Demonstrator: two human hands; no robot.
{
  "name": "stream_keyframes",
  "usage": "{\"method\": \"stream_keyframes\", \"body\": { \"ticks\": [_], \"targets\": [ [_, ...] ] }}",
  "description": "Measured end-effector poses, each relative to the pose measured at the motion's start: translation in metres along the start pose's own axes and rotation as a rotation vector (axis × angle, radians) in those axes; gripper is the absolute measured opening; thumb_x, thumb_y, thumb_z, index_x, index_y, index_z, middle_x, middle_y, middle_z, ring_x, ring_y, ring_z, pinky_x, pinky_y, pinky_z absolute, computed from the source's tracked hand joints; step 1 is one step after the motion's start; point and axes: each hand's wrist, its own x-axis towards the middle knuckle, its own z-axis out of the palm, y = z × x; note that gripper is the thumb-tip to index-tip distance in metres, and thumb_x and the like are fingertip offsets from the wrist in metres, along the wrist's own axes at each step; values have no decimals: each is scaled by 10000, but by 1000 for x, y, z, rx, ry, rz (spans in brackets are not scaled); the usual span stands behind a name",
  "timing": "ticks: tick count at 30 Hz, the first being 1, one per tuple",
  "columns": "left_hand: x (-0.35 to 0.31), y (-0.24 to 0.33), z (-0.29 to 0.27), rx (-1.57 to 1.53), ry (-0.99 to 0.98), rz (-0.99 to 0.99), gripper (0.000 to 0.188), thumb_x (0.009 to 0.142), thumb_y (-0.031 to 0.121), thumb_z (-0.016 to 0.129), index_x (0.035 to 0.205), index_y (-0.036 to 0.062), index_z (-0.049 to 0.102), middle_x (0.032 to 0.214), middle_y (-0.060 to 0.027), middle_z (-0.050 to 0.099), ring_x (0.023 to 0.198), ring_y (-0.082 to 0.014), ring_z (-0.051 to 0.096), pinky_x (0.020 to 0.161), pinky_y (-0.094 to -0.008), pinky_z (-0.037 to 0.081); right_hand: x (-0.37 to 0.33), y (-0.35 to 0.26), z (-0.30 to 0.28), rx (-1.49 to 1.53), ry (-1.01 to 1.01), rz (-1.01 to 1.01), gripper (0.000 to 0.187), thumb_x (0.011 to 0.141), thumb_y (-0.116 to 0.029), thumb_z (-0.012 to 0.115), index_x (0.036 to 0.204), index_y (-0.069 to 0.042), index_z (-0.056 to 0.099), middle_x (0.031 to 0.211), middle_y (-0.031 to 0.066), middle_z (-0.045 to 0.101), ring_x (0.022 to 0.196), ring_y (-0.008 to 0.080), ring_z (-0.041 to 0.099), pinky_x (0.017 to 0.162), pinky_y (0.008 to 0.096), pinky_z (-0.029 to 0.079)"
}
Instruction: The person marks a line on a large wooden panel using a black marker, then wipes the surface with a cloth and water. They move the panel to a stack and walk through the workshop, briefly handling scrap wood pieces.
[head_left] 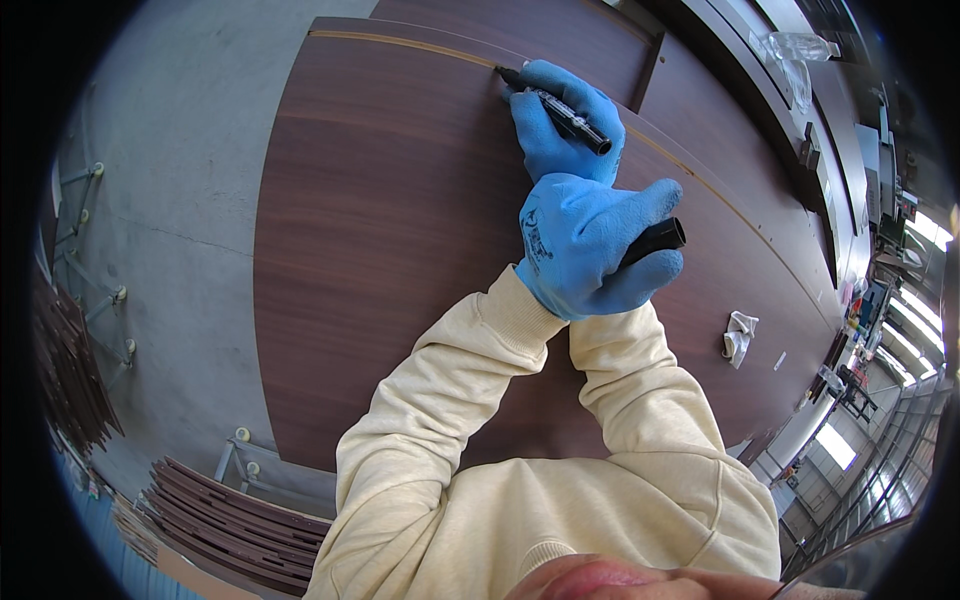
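One slim black marker [560, 112] is pinched by the right hand [562, 152], upper centre of frame; one hollow black cylinder [655, 241] is gripped by the left hand [585, 250], centre. Two matte blue gloves [560, 265] are worn. One smooth, wood-grained brown panel [385, 210] is seen beneath; one crumpled white scrap [739, 338], right.

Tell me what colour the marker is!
The marker is mostly black, best seen in the head view.
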Motion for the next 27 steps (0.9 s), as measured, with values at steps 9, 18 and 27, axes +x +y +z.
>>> {"method": "stream_keyframes", "body": {
  "ticks": [9, 18, 27],
  "targets": [
    [0, 1, 3, -25, 3, -11, 458, 975, 441, 667, 1085, -1, 711, 600, -22, 598, 474, -201, 577, 466, -332, 441, 0, 2, 2, 142, 83, 61, 228, 907, -180, 796, 1119, -107, 752, 1050, 117, 739, 961, 243, 749, 896, 348, 612],
    [1, -1, 3, -10, 26, -6, 460, 975, 447, 663, 1072, 0, 714, 605, -25, 604, 474, -208, 575, 466, -332, 442, 1, -1, 3, 136, 54, 148, 248, 902, -208, 811, 1119, -102, 756, 1027, 111, 756, 944, 235, 758, 887, 352, 617],
    [0, -2, 3, -1, 43, 4, 452, 978, 443, 663, 1078, 5, 715, 609, -19, 610, 478, -201, 582, 468, -328, 450, 3, -1, 3, 169, 26, 147, 263, 907, -218, 809, 1127, -86, 753, 1023, 124, 770, 948, 236, 765, 878, 352, 617]
  ]
}}
